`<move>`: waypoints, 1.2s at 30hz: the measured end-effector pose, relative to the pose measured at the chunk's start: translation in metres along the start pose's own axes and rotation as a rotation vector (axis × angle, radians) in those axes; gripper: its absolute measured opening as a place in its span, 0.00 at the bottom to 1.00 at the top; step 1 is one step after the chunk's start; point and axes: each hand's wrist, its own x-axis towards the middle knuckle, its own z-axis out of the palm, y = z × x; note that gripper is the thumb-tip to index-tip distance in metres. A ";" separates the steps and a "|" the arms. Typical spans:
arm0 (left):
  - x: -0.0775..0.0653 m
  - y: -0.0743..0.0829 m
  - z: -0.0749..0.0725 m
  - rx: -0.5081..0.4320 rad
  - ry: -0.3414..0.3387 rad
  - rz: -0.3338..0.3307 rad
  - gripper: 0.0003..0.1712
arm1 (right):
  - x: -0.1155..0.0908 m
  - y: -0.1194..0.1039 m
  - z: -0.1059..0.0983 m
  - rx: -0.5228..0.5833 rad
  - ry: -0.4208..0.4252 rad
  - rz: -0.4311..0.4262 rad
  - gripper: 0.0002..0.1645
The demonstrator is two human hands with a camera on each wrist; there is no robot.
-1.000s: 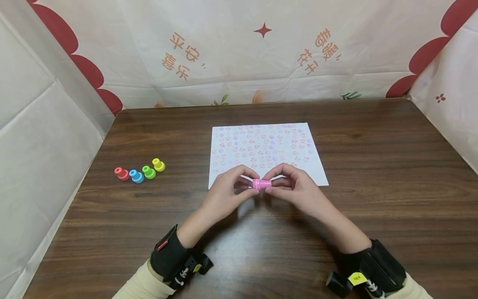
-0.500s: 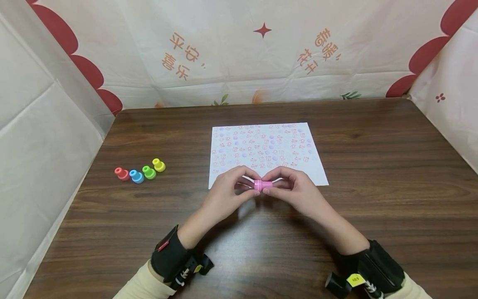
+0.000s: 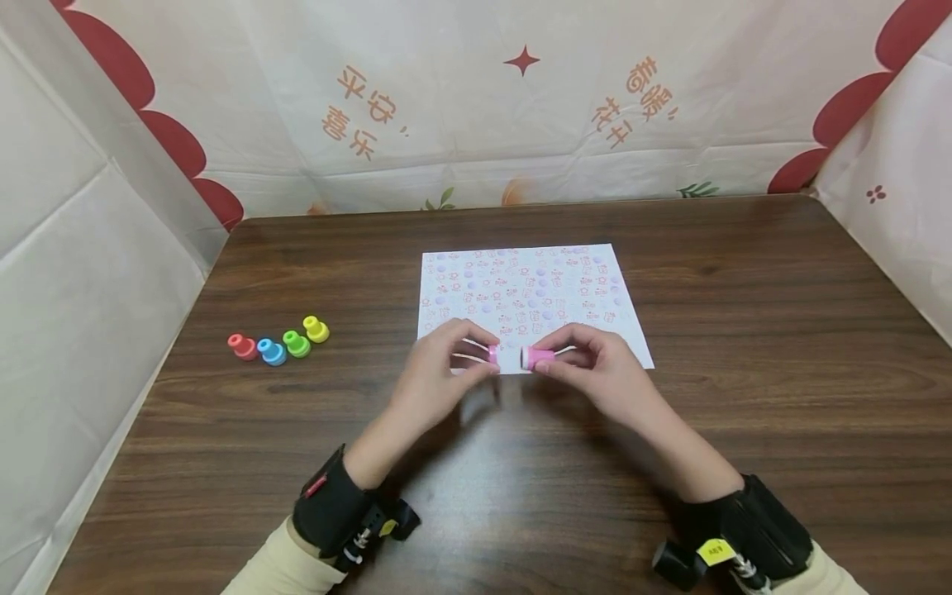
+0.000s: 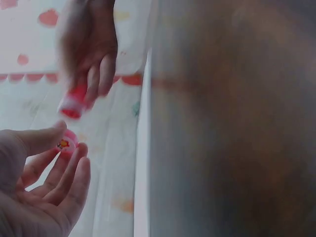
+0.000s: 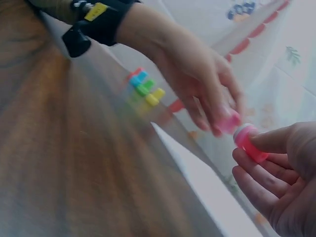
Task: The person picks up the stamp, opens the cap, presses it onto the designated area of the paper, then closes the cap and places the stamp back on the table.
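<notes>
A small pink stamp is in two parts, held a little above the table in front of a white sheet. My left hand [image 3: 431,380] pinches its pink cap [image 3: 492,354] between thumb and fingertips; in the left wrist view a small coloured picture shows on the face of that cap [image 4: 66,143]. Between the thumb and fingers of my right hand [image 3: 606,376] is the stamp body [image 3: 539,358], lying sideways with its wide white-rimmed end toward the cap. A narrow gap separates the two parts. The white paper [image 3: 521,285], covered in rows of small red and purple prints, lies behind both hands.
To the left on the brown wooden table [image 3: 744,330] stand a red stamp [image 3: 242,346], a blue stamp [image 3: 272,352], a green stamp [image 3: 297,344] and a yellow stamp [image 3: 316,329], close together. A white printed cloth [image 3: 461,107] hangs beyond the table's far edge.
The pink stamp was whole between both hands; its cap has come off. My left hand has drawn to the left with the cap, my right hand slightly right with the body.
</notes>
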 end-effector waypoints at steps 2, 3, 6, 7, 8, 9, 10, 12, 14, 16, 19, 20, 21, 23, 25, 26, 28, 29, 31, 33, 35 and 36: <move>0.001 0.000 -0.008 0.013 0.040 -0.003 0.12 | 0.001 -0.001 -0.007 0.001 0.025 0.005 0.13; 0.002 0.001 -0.012 0.017 0.052 -0.002 0.12 | 0.001 -0.001 -0.011 0.007 0.034 0.007 0.13; 0.002 0.006 -0.021 0.035 0.059 0.006 0.14 | 0.001 -0.004 -0.021 0.005 0.038 0.002 0.16; 0.002 0.007 -0.023 0.043 0.058 0.002 0.14 | 0.000 -0.005 -0.024 0.000 0.041 0.000 0.16; 0.002 0.008 -0.025 0.043 0.057 0.000 0.14 | 0.000 -0.005 -0.027 0.005 0.043 0.005 0.17; 0.002 0.009 -0.027 0.043 0.058 -0.002 0.15 | 0.000 -0.006 -0.029 0.007 0.052 0.016 0.18; 0.001 0.010 -0.028 0.045 0.060 -0.005 0.15 | -0.001 -0.007 -0.032 0.008 0.059 0.026 0.18; 0.000 0.011 -0.031 0.056 0.065 -0.011 0.15 | -0.002 -0.009 -0.036 0.011 0.077 0.049 0.19; -0.002 0.011 -0.034 0.062 0.069 -0.015 0.15 | -0.003 -0.009 -0.040 0.014 0.093 0.075 0.20; -0.003 0.011 -0.036 0.071 0.071 -0.018 0.15 | -0.004 -0.009 -0.044 -0.003 0.109 0.085 0.20; -0.005 0.011 -0.040 0.076 0.074 -0.018 0.15 | -0.005 -0.008 -0.051 -0.026 0.130 0.095 0.21; -0.005 0.011 -0.041 0.076 0.074 -0.017 0.15 | -0.005 -0.007 -0.053 -0.031 0.136 0.094 0.21; -0.006 0.011 -0.042 0.076 0.074 -0.015 0.15 | -0.006 -0.006 -0.055 -0.038 0.144 0.097 0.21; -0.007 0.011 -0.044 0.082 0.074 -0.016 0.16 | -0.006 -0.004 -0.060 -0.049 0.152 0.098 0.21; -0.008 0.011 -0.045 0.091 0.074 -0.022 0.16 | -0.006 -0.003 -0.064 -0.066 0.163 0.105 0.21; -0.008 0.011 -0.046 0.096 0.074 -0.028 0.17 | -0.006 -0.002 -0.066 -0.073 0.168 0.107 0.21; -0.009 0.011 -0.047 0.107 0.074 -0.042 0.17 | -0.005 0.000 -0.070 -0.098 0.182 0.115 0.22; -0.010 0.010 -0.047 0.107 0.074 -0.046 0.17 | -0.005 0.001 -0.071 -0.110 0.190 0.121 0.22; -0.010 0.010 -0.048 0.112 0.074 -0.055 0.17 | -0.004 0.002 -0.074 -0.141 0.205 0.127 0.23; -0.011 0.009 -0.049 0.113 0.073 -0.058 0.17 | -0.004 0.004 -0.076 -0.180 0.217 0.125 0.23; -0.012 0.008 -0.050 0.113 0.073 -0.054 0.17 | -0.002 0.005 -0.078 -0.228 0.229 0.115 0.22; -0.012 0.007 -0.050 0.115 0.073 -0.054 0.17 | -0.001 0.006 -0.079 -0.253 0.233 0.107 0.22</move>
